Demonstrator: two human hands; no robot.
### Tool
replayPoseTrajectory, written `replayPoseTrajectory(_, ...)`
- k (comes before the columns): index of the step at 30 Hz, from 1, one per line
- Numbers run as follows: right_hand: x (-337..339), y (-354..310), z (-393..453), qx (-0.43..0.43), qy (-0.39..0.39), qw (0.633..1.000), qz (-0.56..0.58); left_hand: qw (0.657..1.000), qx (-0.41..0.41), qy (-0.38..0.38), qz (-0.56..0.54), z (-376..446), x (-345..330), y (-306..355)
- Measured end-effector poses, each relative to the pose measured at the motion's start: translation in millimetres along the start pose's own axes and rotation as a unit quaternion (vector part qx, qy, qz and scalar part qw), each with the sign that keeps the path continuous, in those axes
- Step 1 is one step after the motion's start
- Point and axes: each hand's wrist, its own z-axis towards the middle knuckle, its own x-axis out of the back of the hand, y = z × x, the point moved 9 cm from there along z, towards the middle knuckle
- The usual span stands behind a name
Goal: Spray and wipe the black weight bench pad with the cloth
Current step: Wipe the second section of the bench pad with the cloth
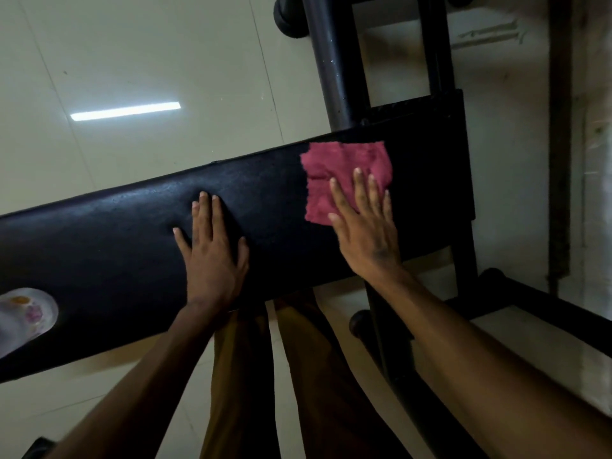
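Both hands are down flat on the black bench pad (109, 246) — the long padded counter running across the view. The right hand (366, 233) lies palm-down on the near edge of the pink cloth (344, 180), fingers (359, 187) spread and straight, pressing the cloth onto the pad rather than gripping it. Most of the cloth shows beyond the fingertips, spread flat near the pad's right end and reaching its far edge.

The left hand (212, 256) rests bare on the pad, well to the left of the cloth, its fingers (205, 213) extended and lying open on the surface — nothing held. The pad's surface around those fingers looks faintly glossy.

Further left of the left hand, at the frame's edge, a pale object with orange and pink markings (23, 314) sits on the pad; what it is cannot be told. Beyond the right fingers, the black metal frame (331, 71) of the bench rises over a pale tiled floor (149, 61). Brown trousers (298, 376) show below, between the forearms.
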Motion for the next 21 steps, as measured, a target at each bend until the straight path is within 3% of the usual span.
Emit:
replayPoseTrajectory(5, 20.7, 72.6, 10.5, -0.143, 0.029, 0.989, 0.038, 1.000, 0.006, 0.002, 0.001, 0.1, -1.1, 1.4)
replayPoseTrajectory(9, 22.4, 69.4, 11.9, -0.169, 0.054, 0.982, 0.064, 1.000, 0.007, 0.004, -0.007, -0.1, -1.4, 3.0)
replayPoseTrajectory(12, 3.7, 29.7, -19.9, -0.159, 0.070, 0.981, 0.083, 1.000, 0.003, 0.004, -0.008, -1.1, -0.8, 2.0)
replayPoseTrajectory(16, -39.2, -26.9, -70.8, -0.100, 0.020, 0.992, 0.073, 1.000, 0.000, -0.003, -0.010, -0.5, -0.4, -0.6)
replayPoseTrajectory(21, -38.5, -15.7, -75.5, -0.053, 0.020, 0.996, 0.065, 1.000, -0.001, -0.003, 0.003, 0.2, -1.9, -0.5)
